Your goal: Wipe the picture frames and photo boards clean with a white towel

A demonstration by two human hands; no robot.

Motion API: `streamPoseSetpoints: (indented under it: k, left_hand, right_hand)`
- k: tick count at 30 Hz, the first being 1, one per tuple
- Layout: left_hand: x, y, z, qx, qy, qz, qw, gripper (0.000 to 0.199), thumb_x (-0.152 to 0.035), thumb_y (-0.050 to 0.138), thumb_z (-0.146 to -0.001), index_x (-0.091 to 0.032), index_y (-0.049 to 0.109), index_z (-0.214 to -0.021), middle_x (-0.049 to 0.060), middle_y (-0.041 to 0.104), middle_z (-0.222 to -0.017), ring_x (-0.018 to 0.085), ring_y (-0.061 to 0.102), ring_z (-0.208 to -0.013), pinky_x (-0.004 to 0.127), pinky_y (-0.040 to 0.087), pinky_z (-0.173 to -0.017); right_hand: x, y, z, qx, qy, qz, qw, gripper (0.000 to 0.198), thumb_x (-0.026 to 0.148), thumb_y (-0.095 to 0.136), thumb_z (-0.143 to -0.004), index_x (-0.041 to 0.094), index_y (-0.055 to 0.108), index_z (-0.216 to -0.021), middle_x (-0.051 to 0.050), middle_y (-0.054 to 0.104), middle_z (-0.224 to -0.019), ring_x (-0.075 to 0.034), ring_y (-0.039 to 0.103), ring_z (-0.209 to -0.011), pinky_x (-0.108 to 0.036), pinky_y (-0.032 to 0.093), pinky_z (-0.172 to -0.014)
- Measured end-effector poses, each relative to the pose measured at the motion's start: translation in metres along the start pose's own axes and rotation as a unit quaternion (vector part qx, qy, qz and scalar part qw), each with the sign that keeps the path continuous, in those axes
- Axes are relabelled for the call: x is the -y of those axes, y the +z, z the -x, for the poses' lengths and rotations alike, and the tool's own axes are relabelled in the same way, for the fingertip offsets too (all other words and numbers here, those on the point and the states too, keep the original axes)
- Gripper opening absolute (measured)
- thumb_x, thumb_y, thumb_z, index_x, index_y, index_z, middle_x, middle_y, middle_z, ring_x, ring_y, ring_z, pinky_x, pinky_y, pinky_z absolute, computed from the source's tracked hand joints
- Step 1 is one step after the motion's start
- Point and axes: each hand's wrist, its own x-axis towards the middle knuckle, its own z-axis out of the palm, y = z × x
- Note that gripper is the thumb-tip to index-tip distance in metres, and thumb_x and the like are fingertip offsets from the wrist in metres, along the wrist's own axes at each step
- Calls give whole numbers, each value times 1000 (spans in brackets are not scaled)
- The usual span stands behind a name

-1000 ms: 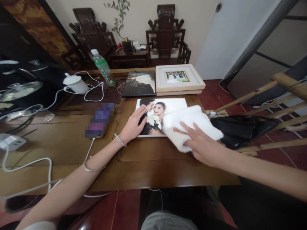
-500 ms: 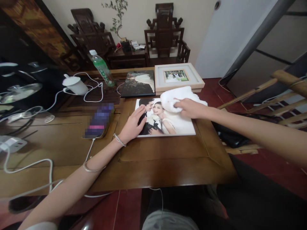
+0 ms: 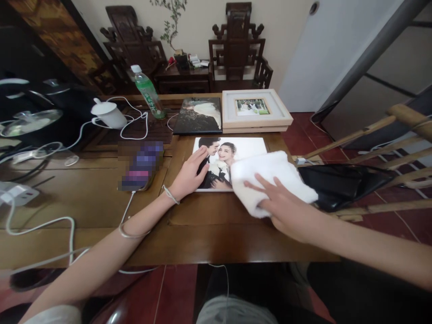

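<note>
A white-edged photo panel (image 3: 220, 164) showing a couple lies flat on the wooden table. My left hand (image 3: 191, 174) rests on its left edge with the fingers stretched out and flat. My right hand (image 3: 281, 204) grips a folded white towel (image 3: 270, 168), which covers the panel's lower right corner and hangs past it onto the table. Behind the panel lie a dark photo panel (image 3: 198, 116) and, to its right, a light wood picture frame (image 3: 232, 108) stacked on another pale piece.
A phone (image 3: 141, 166) on a cable lies left of my hand. Farther back are a green-labelled bottle (image 3: 148, 92), a lidded white cup (image 3: 108, 113) and loose white cables. A glass-lidded pot (image 3: 32, 121) stands far left. A wooden chair (image 3: 405, 121) with a black bag (image 3: 337, 182) is at right.
My right hand has drawn the towel from the panel's upper right toward me, down to its lower right corner. My left hand stays on the panel's left edge.
</note>
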Motion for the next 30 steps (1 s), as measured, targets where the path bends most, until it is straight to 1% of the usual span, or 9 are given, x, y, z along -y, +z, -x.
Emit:
streamPoseSetpoints:
  k: [4, 10, 14, 16, 19, 21, 23, 27, 30]
  left_hand:
    - [0, 0, 0, -1, 0, 5, 1000, 47, -32, 42, -96, -16, 47, -140, 12, 42, -151, 24, 34, -142, 48, 28, -118]
    - [0, -1, 0, 6, -1, 2, 1000, 47, -32, 40, -97, -14, 47, -140, 13, 40, -151, 25, 33, -143, 47, 26, -119]
    - [0, -2, 0, 9, -1, 5, 1000, 47, -32, 40, -97, -15, 47, -140, 13, 41, -151, 25, 33, -143, 47, 26, -119]
    - [0, -2, 0, 9, -2, 5, 1000, 47, -32, 40, -97, -12, 47, -139, 15, 41, -151, 24, 33, -143, 46, 26, -119]
    - [1, -2, 0, 9, -3, 7, 1000, 48, -33, 41, -97, -10, 47, -139, 16, 41, -151, 25, 33, -143, 46, 26, -119]
    - [1, -2, 0, 9, -4, 8, 1000, 48, -33, 41, -97, -12, 47, -140, 15, 40, -151, 25, 33, -143, 47, 26, -119]
    - [0, -2, 0, 9, -6, 8, 1000, 48, -33, 41, -97, -12, 47, -140, 15, 40, -151, 24, 33, -143, 47, 26, -119]
    - [-1, -2, 0, 8, -6, 8, 1000, 48, -32, 41, -97, -14, 46, -141, 13, 40, -151, 24, 33, -143, 46, 26, -119]
    - [0, -1, 0, 5, -8, 11, 1000, 48, -32, 41, -96, -17, 46, -142, 11, 41, -152, 26, 34, -142, 48, 27, -119]
  right_hand:
    - [11, -9, 5, 38, -19, 1, 999, 42, -4, 45, -66, 16, 70, -93, -10, 35, -154, -38, 23, -143, -67, 34, -106]
    - [-23, -24, -45, 6, 4, 28, 1000, 49, -6, 42, -68, 14, 67, -106, -16, 45, -147, -36, 32, -140, -58, 37, -105]
    - [-54, -36, -89, 10, 43, 25, 999, 46, -2, 42, -73, 12, 64, -110, -23, 54, -135, -34, 59, -113, -47, 47, -88]
    - [-64, -43, -107, 0, 48, 24, 999, 41, 1, 41, -76, 12, 64, -108, -22, 61, -122, -31, 63, -102, -40, 47, -80]
    - [-70, -47, -123, -12, 61, 31, 998, 37, 4, 41, -79, 11, 63, -108, -21, 65, -109, -31, 62, -97, -38, 46, -75]
    - [-65, -44, -123, -14, 75, 28, 997, 39, 3, 41, -79, 11, 62, -110, -22, 63, -111, -33, 61, -102, -40, 46, -77]
    - [-55, -36, -113, -19, 76, 20, 997, 43, 2, 41, -77, 12, 62, -113, -23, 61, -119, -35, 55, -116, -47, 46, -84]
    - [-24, -17, -72, -17, 30, 21, 999, 48, -3, 43, -72, 14, 64, -111, -17, 45, -146, -38, 26, -142, -62, 34, -102]
    - [2, -8, -37, 5, -9, 26, 1000, 47, -3, 45, -71, 16, 66, -108, -12, 35, -154, -39, 20, -144, -66, 31, -105]
